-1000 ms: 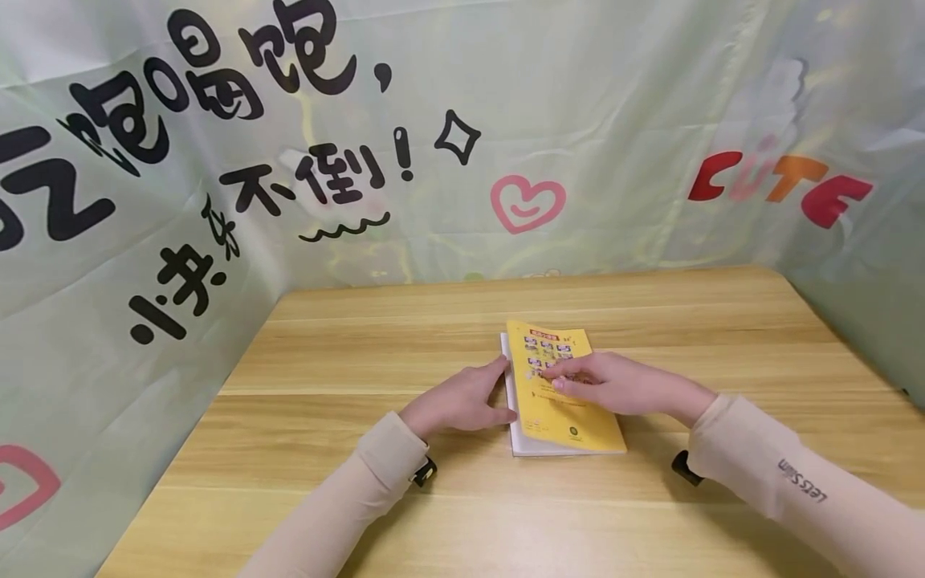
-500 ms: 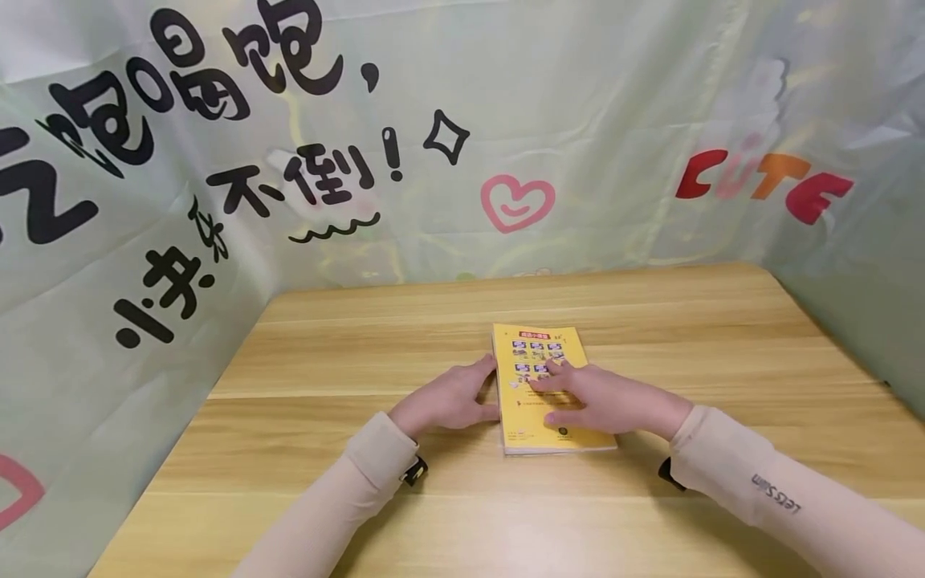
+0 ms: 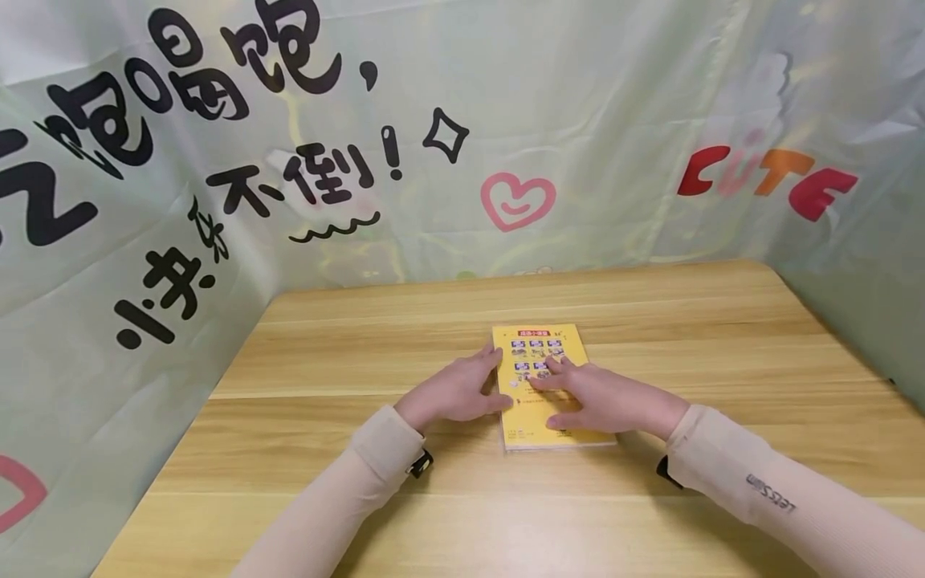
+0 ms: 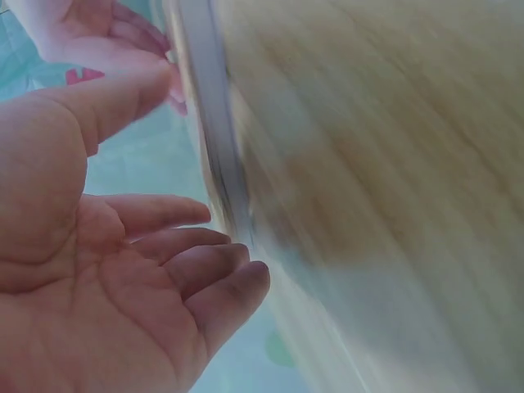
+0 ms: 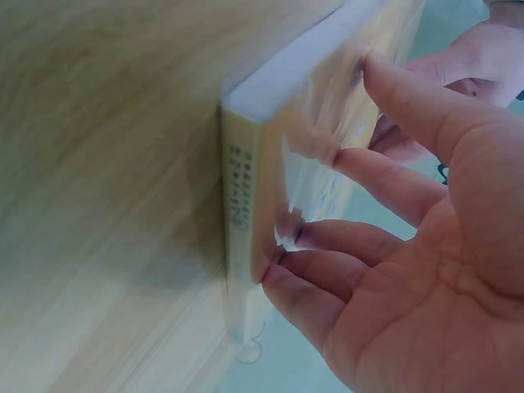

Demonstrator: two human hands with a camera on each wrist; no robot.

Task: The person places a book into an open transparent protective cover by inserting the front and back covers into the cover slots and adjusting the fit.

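Note:
A closed yellow book (image 3: 526, 424) lies flat on the table, its printed cover facing up. My left hand (image 3: 458, 391) is at the book's left edge, thumb and fingertips at the rim of the cover. In the left wrist view, the pale page edges (image 4: 214, 98) show beside the loosely bent fingers of that hand. My right hand (image 3: 621, 400) rests on the right half of the cover with its fingers spread, hiding part of the print. The right wrist view shows the spine (image 5: 241, 184) and the fingertips touching the glossy cover.
The wooden table (image 3: 347, 337) extends around the book on all sides. A pale printed cloth (image 3: 607, 104) stands behind it and along both sides. Dark straps show at both wrists.
The lifted yellow cover has come down flat and the book is closed. My right fingers have spread out on it. My left hand has shifted slightly onto the cover's left rim.

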